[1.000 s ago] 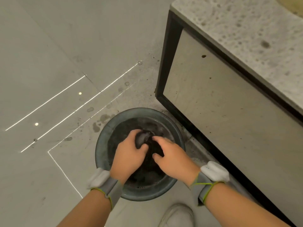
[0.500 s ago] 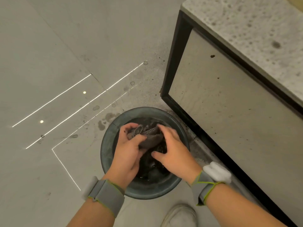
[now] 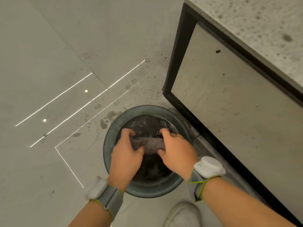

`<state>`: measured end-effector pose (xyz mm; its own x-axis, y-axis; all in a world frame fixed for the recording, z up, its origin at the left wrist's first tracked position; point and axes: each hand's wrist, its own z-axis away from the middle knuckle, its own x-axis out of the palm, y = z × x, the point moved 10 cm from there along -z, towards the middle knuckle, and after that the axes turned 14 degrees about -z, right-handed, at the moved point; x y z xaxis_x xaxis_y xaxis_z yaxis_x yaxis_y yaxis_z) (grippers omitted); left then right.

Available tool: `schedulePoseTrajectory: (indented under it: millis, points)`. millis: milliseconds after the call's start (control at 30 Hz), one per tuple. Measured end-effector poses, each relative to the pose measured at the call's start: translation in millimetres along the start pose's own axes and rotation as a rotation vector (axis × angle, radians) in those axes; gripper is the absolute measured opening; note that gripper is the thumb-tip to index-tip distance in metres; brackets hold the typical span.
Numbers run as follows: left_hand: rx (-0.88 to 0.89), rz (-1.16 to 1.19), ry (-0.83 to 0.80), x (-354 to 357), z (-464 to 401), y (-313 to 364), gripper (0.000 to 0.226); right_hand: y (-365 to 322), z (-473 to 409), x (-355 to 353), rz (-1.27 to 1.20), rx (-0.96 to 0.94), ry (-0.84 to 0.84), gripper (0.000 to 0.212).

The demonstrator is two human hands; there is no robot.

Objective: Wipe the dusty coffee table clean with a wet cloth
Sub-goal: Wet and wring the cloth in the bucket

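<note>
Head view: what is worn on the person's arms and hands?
Both forearms are bare, no sleeves or gloves. The left hand and right hand each have a grey fabric wristband edged with lime-green cord, carrying a rounded white plastic module: left wristband, right wristband.

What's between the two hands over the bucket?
In the head view, the grey cloth spans from left hand to right hand, above the bucket.
</note>
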<state>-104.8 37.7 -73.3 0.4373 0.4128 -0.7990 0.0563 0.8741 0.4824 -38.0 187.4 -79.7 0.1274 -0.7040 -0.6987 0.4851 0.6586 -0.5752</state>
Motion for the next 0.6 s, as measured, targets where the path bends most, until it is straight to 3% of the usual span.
schedulePoseTrajectory:
  millis: [133,267,333,433,533,600]
  points:
    - [0.233,-0.425,-0.091,21,6,12,0.065,-1,2,5,0.035,0.012,-0.014,0.050]
    - [0.434,-0.793,-0.070,41,13,32,0.076,1,1,4,-0.054,0.043,-0.030,0.043]
    - [0.456,-0.824,-0.100,51,12,36,0.069,2,2,0,-0.102,0.053,-0.025,0.039]
    - [0.402,-0.806,-0.110,52,5,35,0.038,5,4,-5,-0.190,0.098,0.005,0.043]
    - [0.309,-0.640,-0.130,45,1,35,0.022,9,11,-2,-0.345,0.229,-0.017,0.056]
    - [0.276,-0.480,-0.142,40,4,39,0.015,14,18,7,-0.562,0.415,-0.071,0.067]
